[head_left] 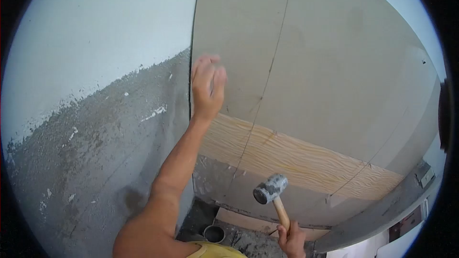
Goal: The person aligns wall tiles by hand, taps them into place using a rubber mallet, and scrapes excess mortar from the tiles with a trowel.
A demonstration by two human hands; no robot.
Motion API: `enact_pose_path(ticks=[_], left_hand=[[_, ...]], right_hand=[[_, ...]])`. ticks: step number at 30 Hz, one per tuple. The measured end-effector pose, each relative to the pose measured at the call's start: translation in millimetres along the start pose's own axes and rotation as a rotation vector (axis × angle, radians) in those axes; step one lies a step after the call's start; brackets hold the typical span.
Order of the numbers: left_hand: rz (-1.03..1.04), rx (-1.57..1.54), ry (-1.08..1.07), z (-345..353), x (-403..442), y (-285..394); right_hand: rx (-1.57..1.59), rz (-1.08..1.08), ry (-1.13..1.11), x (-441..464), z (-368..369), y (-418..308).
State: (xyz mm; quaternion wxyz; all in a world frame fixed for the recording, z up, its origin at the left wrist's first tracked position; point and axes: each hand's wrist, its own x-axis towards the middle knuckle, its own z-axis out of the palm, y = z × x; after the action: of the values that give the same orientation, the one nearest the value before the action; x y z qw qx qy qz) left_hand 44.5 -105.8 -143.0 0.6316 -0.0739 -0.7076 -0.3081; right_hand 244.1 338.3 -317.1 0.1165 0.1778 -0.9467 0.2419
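My right hand [292, 240] grips the wooden handle of a rubber mallet [270, 188] at the lower middle. The mallet's head is dark and smeared with grey-white residue, held in front of the lower wall. My left hand [208, 83] is raised near the left edge of a large beige wall tile [325, 52]; its fingers are blurred but look apart, with nothing seen in them. Whether it touches the tile I cannot tell. Below the beige tile runs a band of wavy cream tile [296, 155]. A thin string [266, 83] hangs slantwise across both tiles.
On the left is a wall, white above and rough grey cement [110, 153] below. A round bucket [213, 233] of grey material stands on the dirty floor. A second string [382, 148] crosses the tiles at right, near a wall outlet box [424, 176].
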Motion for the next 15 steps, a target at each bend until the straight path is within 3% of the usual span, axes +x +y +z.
enact_pose_path(ticks=[1, 2, 3, 5, 7, 8, 10, 13, 14, 15], left_hand=[[-0.06, -0.289, -0.126, -19, -24, 9], [-0.225, -0.577, -0.413, -45, -47, 34], [0.047, -0.662, -0.598, -63, -57, 60], [-0.03, -1.344, -1.254, -93, -108, 84], [-0.133, -1.751, -1.538, -121, -148, 146], [-0.168, -1.781, -1.524, -129, -162, 163], [-0.377, -2.126, -1.76, -139, -178, 189], [-0.325, -2.187, -1.676, -140, -181, 216], [-0.283, -2.18, -1.529, -141, -182, 229], [-0.306, -2.193, -1.525, -140, -185, 251]], right_hand=[[-0.013, 0.019, -0.024, -16, 9, 5], [-0.047, 0.251, -0.194, -39, 18, 7], [-0.075, 0.488, -0.352, -67, 26, 7], [-0.021, 0.659, -0.314, -125, 32, -12], [-0.021, 0.775, -0.358, -195, 1, 11], [-0.024, 0.849, -0.391, -230, 0, 25], [-0.028, 1.009, -0.545, -323, -1, 70], [-0.001, 1.199, -0.785, -486, -6, 142], [0.006, 1.266, -0.828, -496, -19, 130], [0.017, 1.329, -0.838, -501, -36, 129]])
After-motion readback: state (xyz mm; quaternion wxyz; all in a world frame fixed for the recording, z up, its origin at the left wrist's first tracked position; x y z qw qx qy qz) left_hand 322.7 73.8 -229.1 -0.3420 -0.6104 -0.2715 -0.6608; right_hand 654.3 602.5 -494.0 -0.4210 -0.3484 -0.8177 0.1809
